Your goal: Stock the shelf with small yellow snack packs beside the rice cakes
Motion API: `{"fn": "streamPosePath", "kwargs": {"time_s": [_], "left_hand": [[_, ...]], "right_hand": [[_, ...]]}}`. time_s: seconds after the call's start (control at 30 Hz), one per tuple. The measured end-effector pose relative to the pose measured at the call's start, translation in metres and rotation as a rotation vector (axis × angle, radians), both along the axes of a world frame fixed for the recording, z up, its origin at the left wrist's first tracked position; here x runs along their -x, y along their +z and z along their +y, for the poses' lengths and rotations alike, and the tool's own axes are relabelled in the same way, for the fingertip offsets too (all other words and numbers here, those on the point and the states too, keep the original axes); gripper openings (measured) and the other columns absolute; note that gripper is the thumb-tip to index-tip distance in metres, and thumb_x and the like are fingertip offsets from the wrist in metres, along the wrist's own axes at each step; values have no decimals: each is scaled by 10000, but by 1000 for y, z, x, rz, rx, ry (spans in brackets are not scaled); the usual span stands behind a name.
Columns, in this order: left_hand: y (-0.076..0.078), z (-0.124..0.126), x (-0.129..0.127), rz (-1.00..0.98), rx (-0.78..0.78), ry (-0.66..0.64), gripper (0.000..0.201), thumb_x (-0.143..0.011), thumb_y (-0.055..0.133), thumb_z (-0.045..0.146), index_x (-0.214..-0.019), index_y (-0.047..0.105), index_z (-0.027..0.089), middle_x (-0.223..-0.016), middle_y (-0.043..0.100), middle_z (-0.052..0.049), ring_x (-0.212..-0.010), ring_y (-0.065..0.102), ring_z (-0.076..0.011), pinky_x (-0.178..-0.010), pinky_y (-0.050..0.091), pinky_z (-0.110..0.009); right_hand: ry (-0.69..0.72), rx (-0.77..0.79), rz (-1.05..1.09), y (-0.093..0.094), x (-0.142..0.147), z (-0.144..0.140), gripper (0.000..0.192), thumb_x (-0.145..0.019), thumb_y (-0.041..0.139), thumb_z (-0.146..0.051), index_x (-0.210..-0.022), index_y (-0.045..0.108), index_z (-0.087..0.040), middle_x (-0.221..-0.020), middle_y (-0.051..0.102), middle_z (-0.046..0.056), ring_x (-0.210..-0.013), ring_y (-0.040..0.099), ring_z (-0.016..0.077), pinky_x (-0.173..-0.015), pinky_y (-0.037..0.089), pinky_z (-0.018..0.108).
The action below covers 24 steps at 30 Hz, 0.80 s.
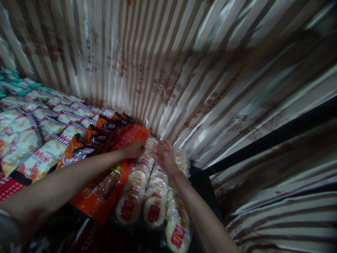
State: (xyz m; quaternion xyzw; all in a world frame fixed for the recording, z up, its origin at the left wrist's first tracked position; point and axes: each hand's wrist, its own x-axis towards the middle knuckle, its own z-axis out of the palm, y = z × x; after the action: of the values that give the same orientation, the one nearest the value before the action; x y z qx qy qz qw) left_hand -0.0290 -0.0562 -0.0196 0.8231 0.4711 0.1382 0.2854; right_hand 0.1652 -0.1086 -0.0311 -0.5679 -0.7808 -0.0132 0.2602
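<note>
Here, rows of clear packets of round rice crackers (147, 189) lie overlapping on the display, each with a red label bearing a white square and, above it, a small yellow mark; the writing on them is too small to read. The rows sit at the near right end of the display, against the foot of a striped satin curtain (184, 70).

The left hand (135, 148) reaches across from the lower left, forearm extended, and rests palm down on the far end of the cracker rows, fingers curled; whether it grips a packet cannot be told. The right hand (164, 154) comes up from the lower right, fingers spread loosely, lying on the top packets without closing on any.

Just left of the crackers lies an orange packet (105, 189) with a clear window showing thin brown sticks, its print illegible and partly covered by the left forearm. Farther left stand orange-and-black bags (89, 140), then white bags (44, 154) with red and blue striped edges and red characters, blurred. Teal packets (13, 84) lie at the far left. The curtain carries faded reddish printed characters; a dark bar (263, 140) crosses it at right.
</note>
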Motion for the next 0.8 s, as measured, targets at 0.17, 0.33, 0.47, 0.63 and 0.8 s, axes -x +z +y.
{"fn": "streamPosePath", "kwargs": {"time_s": [0.17,0.33,0.47,0.63,0.8], "left_hand": [[-1,-1,0,-7,-8,-15,130,-797,512,154,-846,631,142,-836,693,-56,-757,623,-164,-661,451,-231],[6,-4,3,-24,2,3,159,-819,501,176,-887,639,135,-815,693,-54,-720,611,-154,-653,454,-229],[24,-9,10,99,-39,-16,182,-813,509,179,-877,665,110,-813,693,-92,-733,618,-183,-684,457,-256],[38,-19,18,251,76,-253,181,-776,502,162,-696,661,128,-655,662,-55,-613,597,-170,-600,435,-244],[30,-23,21,196,176,-217,125,-722,537,146,-728,661,137,-654,648,-19,-579,573,-146,-523,385,-211]], "right_hand": [[30,87,-145,14,18,-14,137,-737,728,-260,-819,646,-186,-1398,494,137,-1404,250,349,-1074,288,557],[0,115,-146,14,22,-16,152,-716,730,-194,-841,644,-182,-1399,499,140,-1403,255,350,-1074,279,563],[-4,113,-107,6,18,-15,105,-741,713,-225,-808,642,-186,-1384,515,133,-1404,259,334,-1071,285,556],[-23,138,-78,3,19,-14,88,-747,709,-230,-805,650,-198,-1341,557,121,-1395,283,316,-1077,282,536],[-27,152,-86,6,21,-14,101,-751,704,-246,-825,660,-195,-1352,547,118,-1400,267,329,-1071,282,542]]}}
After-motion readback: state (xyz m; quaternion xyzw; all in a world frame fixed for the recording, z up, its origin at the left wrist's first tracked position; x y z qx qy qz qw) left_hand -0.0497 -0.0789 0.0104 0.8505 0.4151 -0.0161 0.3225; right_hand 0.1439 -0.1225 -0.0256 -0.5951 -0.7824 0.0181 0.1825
